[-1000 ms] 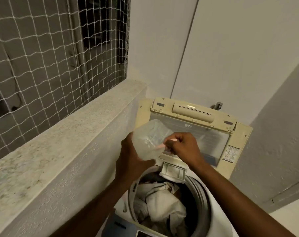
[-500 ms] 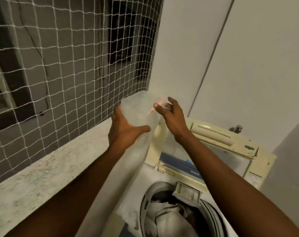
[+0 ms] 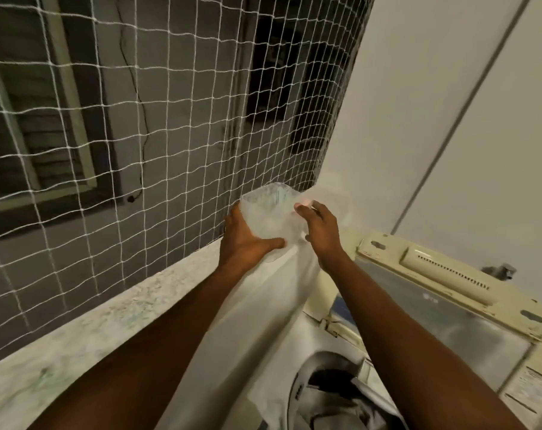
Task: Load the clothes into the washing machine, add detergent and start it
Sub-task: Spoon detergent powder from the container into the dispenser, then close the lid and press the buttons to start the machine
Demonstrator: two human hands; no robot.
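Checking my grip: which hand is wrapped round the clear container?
The left hand, thumb curled under the clear container; the right hand only touches its rim.

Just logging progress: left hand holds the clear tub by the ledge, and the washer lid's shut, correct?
No: the head view shows the washer lid raised, clothes visible inside. The left hand does hold the clear tub by the ledge.

Raised clear plastic container [image 3: 268, 212] at centre; washing machine [image 3: 449, 305] lid up.
Cream top-loader at lower right; drum open; pale clothes [image 3: 335, 405] piled inside.
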